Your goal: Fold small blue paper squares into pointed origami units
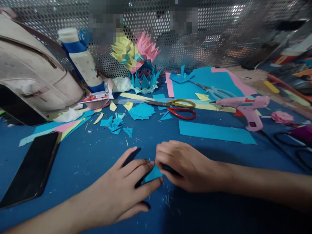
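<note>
A small piece of blue paper [154,174] lies flat on the dark blue tabletop between my two hands. My left hand [126,187] has its fingers spread, with fingertips resting on the paper's left part and lower edge. Curled in like a fist, my right hand [181,165] touches the paper's right edge; its fingertips are partly hidden. Beyond them lie several small folded blue paper pieces [115,124] and a stack of cut blue paper [141,111]. A blue paper strip [215,132] lies beyond my right hand.
A phone [31,169] lies at left, near a pale backpack [36,68] and a bottle [83,61]. Scissors [181,109], a pink glue gun [248,109] and pliers [219,93] lie at right. Folded paper flowers [145,76] stand against a perforated metal panel [207,35].
</note>
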Motion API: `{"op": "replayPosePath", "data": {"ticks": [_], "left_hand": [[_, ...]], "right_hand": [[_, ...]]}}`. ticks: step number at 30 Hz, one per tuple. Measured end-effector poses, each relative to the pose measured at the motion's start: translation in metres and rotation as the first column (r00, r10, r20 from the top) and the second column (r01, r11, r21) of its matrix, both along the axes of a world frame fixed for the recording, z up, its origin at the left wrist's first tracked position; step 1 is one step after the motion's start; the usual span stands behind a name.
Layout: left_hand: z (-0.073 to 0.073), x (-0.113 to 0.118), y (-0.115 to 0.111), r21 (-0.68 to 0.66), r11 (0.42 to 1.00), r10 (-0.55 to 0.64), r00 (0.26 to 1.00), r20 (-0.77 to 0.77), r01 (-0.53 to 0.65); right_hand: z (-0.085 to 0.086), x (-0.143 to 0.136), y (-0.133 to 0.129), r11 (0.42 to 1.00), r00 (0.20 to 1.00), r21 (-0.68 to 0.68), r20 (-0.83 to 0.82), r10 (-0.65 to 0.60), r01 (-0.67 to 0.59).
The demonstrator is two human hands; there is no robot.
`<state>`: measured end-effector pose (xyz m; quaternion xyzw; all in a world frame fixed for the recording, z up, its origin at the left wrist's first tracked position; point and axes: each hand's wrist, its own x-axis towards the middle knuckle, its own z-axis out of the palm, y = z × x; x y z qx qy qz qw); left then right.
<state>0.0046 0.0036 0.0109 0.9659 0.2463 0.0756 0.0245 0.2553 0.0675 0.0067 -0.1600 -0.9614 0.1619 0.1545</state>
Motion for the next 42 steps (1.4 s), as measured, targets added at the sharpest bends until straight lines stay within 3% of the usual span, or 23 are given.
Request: {"op": "replayPosePath", "data": {"ticks": [9,13,17,22,25,28,33,37,42], "left_hand": [[-0.004,0.001,0.001,0.004,1.0,0.008,1.0,0.019,-0.008],[-0.003,0.002,0.0,0.011,1.0,0.009,1.0,0.014,-0.009],[-0.002,0.002,-0.001,-0.006,1.0,0.02,1.0,0.004,-0.02],[-0.001,0.001,0.0,-0.006,1.0,0.015,1.0,0.001,-0.015],[0.0,0.0,0.001,-0.021,1.0,0.021,1.0,-0.008,-0.021],[0.002,0.0,0.002,-0.044,0.999,0.009,1.0,-0.01,-0.009],[0.003,0.001,0.004,-0.04,0.999,0.006,1.0,0.016,-0.005],[0.002,0.0,0.004,-0.052,0.999,0.002,1.0,0.009,-0.002],[0.0,0.0,0.002,-0.044,0.999,0.016,1.0,0.0,-0.016]], "right_hand": [[0.006,-0.001,0.006,0.997,0.995,-0.078,0.097,-0.013,0.02],[0.006,0.004,0.019,0.99,0.994,-0.115,0.067,0.085,-0.077],[0.007,0.011,0.03,0.957,0.957,0.016,0.011,0.288,-0.288],[0.006,0.015,0.037,0.932,0.937,0.131,-0.045,0.346,-0.337],[0.003,0.015,0.037,0.95,0.946,0.071,-0.1,0.309,-0.302],[0.0,0.012,0.035,0.976,0.973,-0.102,-0.148,0.178,-0.194],[0.002,0.006,0.029,0.945,0.997,-0.317,-0.012,0.078,-0.078],[0.005,0.004,0.026,0.937,0.996,-0.35,0.072,0.044,-0.016],[0.007,0.002,0.021,0.956,0.994,-0.293,0.102,0.023,0.008]]}}
